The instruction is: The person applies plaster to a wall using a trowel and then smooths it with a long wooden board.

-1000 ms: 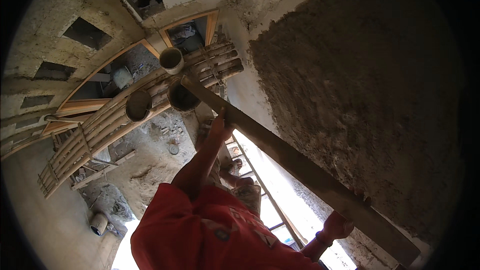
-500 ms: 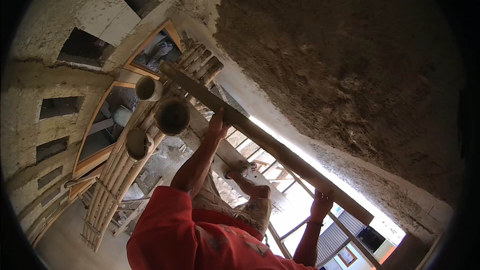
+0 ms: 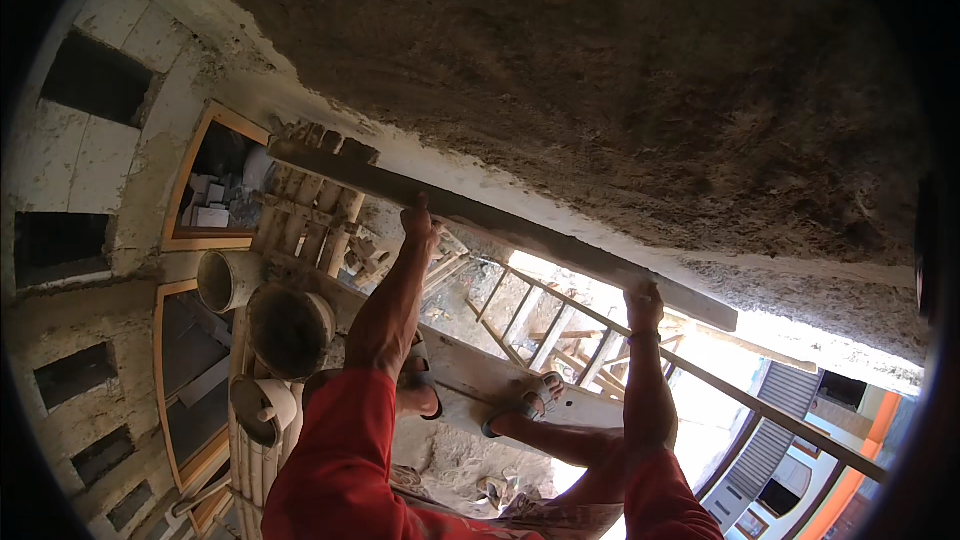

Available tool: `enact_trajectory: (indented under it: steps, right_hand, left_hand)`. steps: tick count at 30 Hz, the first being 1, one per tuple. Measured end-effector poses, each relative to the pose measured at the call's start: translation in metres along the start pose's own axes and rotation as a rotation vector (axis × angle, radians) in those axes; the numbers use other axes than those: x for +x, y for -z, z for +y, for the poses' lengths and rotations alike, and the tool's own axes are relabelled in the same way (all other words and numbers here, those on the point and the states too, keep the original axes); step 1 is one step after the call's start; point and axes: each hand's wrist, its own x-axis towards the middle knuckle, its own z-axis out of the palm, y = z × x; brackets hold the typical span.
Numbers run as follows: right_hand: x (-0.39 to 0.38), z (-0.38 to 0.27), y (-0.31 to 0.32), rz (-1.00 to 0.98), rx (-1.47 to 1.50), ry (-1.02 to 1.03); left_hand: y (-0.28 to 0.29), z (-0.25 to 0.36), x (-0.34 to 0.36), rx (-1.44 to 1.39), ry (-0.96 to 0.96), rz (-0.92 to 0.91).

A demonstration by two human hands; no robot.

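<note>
A long, straight wooden board (image 3: 530, 240), like a plasterer's straightedge, spans the middle of the view, slanting down to the right. It lies along the lower edge of the rough, damp-looking plaster (image 3: 640, 120); whether it touches the wall I cannot tell. My left hand (image 3: 420, 222) is closed around the board's lower edge, left of its middle. Near the right end, my right hand (image 3: 645, 308) grips the same edge. Both arms are stretched out, and the fingers behind the board are partly hidden.
My sandalled feet are on a raised plank (image 3: 475, 370). Left of me, a bamboo platform (image 3: 325, 225) bears buckets (image 3: 322, 315). Beyond stand a block wall with rectangular holes and a wood-framed window (image 3: 205, 242). A ladder-like frame (image 3: 600, 358) is below, by bright daylight.
The view has turned, so the board appears flatter and the plaster fills more of the top. Both hands keep their hold. Both feet now show on the plank.
</note>
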Motion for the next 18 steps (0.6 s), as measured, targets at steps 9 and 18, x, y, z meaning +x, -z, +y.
enact_trajectory:
  steps: [9, 18]
  right_hand:
    - [0.038, 0.081, -0.108, 0.035, -0.469, -0.138]
    - [0.059, 0.132, -0.132, 0.154, -0.337, -0.178]
  left_hand:
    - [0.004, -0.029, 0.144, 0.101, -0.071, 0.072]
    - [-0.019, -0.03, 0.177, 0.094, -0.031, -0.03]
